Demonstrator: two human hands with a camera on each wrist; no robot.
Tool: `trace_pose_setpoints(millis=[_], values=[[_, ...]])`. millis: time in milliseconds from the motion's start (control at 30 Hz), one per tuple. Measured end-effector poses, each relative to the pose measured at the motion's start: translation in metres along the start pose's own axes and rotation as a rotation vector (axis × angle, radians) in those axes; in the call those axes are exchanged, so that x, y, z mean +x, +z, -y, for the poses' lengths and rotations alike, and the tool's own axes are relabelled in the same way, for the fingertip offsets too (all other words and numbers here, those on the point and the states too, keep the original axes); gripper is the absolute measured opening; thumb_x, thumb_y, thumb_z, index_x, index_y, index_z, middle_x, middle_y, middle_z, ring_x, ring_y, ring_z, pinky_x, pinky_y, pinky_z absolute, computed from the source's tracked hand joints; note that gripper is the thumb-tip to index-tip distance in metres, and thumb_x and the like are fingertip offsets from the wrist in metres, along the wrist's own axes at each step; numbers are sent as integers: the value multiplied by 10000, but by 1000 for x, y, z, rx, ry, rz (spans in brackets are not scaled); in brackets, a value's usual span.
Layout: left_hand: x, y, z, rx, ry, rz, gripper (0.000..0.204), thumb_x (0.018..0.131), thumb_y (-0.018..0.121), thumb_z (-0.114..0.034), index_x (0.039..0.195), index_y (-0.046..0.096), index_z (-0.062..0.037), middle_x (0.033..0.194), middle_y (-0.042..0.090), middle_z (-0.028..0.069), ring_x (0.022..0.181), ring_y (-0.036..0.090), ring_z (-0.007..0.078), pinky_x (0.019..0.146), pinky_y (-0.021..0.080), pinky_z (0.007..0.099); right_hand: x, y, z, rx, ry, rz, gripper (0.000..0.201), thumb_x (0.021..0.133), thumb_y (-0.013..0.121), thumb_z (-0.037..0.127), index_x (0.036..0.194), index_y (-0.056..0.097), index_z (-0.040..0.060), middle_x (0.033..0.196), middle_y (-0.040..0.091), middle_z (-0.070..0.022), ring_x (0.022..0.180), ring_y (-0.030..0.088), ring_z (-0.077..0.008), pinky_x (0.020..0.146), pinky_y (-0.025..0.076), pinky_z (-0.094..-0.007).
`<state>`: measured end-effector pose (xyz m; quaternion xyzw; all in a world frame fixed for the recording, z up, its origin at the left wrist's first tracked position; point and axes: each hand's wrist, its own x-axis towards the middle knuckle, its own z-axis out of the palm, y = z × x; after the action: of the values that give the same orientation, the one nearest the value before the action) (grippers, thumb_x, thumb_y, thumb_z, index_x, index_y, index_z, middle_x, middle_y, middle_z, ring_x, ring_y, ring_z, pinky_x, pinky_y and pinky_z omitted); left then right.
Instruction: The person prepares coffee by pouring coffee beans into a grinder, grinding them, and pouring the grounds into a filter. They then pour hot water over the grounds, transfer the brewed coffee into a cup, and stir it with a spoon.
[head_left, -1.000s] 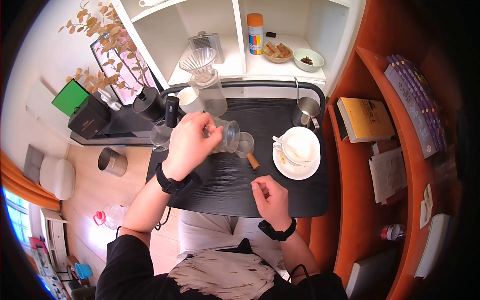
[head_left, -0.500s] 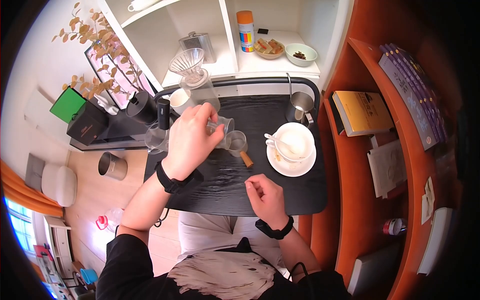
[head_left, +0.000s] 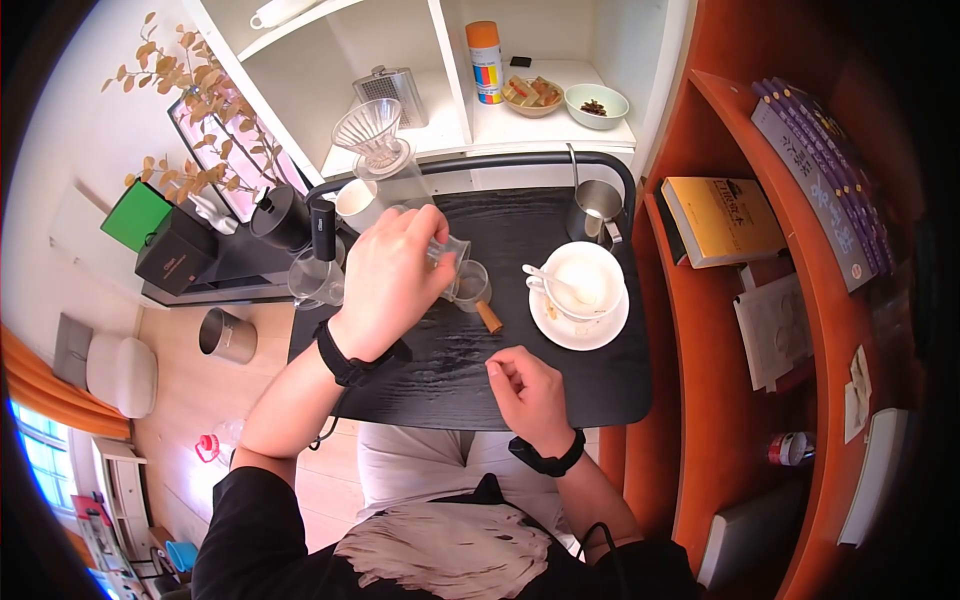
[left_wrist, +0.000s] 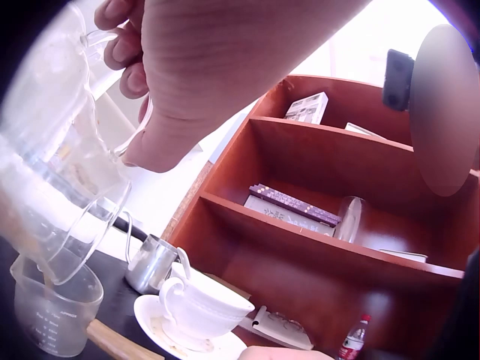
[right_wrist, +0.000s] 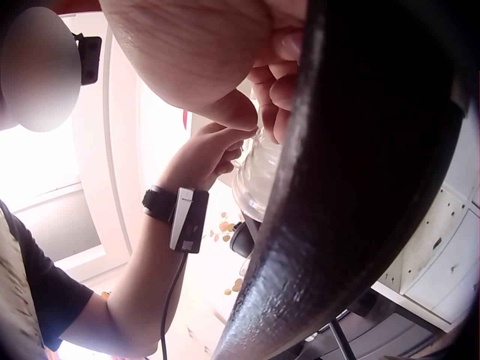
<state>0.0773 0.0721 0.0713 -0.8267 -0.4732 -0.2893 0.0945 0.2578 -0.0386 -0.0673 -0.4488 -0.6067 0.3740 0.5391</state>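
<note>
My left hand (head_left: 392, 275) grips the handle of a clear glass vessel (head_left: 457, 248), tipped with its mouth low over a small measuring cup (head_left: 469, 284). In the left wrist view, the vessel's rim hangs at the opening of the measuring cup (left_wrist: 51, 319), and a thin brownish streak shows between them. A wooden handle (head_left: 488, 317) sticks out from the cup. Near the front table edge is my right hand (head_left: 532, 396), fingers loosely curled and holding nothing. A white cup (head_left: 590, 285) with a spoon stands on a stained saucer (head_left: 580, 336), right of the measuring cup.
A steel pitcher (head_left: 598, 212) stands at the back right. Behind my left hand are a white mug (head_left: 358, 203) and a ribbed glass dripper (head_left: 372, 137) on a clear container. Another glass vessel (head_left: 313, 278) is at the table's left. A metal rail (head_left: 510, 161) borders the back.
The head view has shifted slightly, moving the table items left in the picture. The glass vessel in my left hand is tipped more steeply. My right hand keeps its loose curl near the edge.
</note>
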Motion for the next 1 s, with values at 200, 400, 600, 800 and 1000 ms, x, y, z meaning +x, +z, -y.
trace_pose_setpoints(millis=[200, 400, 600, 800, 1000], values=[[1, 2, -3, 8, 29, 3, 265, 794, 813, -131, 933, 589, -106, 787, 615, 60, 798, 623, 297, 683, 513, 426, -1, 0, 0, 7, 6, 5, 76, 1012, 693, 72, 1028, 673, 0, 798, 695, -83, 575, 594, -97, 539, 467, -253], [0, 2, -7, 20, 61, 24, 273, 778, 811, -111, 918, 576, -110, 813, 625, 47, 820, 617, 287, 721, 514, 412, 0, 0, 0, 16, 2, 0, 72, 1010, 692, 68, 1025, 674, 0, 792, 691, -81, 570, 585, -97, 535, 460, -253], [-6, 3, -11, 37, 167, 27, 272, 768, 817, -107, 895, 576, -111, 807, 578, 33, 785, 578, 264, 711, 492, 389, 0, 0, -1, 9, -2, 1, 71, 1008, 693, 73, 1025, 676, 6, 786, 687, -82, 568, 585, -106, 535, 461, -259], [-13, 3, -13, 61, 245, 2, 266, 766, 826, -110, 884, 588, -117, 797, 562, 27, 775, 564, 252, 689, 471, 382, 0, 0, -1, 1, -2, -1, 77, 1011, 695, 86, 1026, 678, 13, 789, 692, -84, 574, 601, -116, 540, 468, -263], [-15, 4, -9, 85, 278, -5, 258, 786, 828, -119, 896, 594, -118, 802, 543, 33, 777, 556, 251, 699, 457, 379, 0, 0, 0, -7, 3, 1, 77, 1011, 695, 87, 1025, 677, 13, 790, 697, -86, 578, 611, -120, 543, 474, -262]])
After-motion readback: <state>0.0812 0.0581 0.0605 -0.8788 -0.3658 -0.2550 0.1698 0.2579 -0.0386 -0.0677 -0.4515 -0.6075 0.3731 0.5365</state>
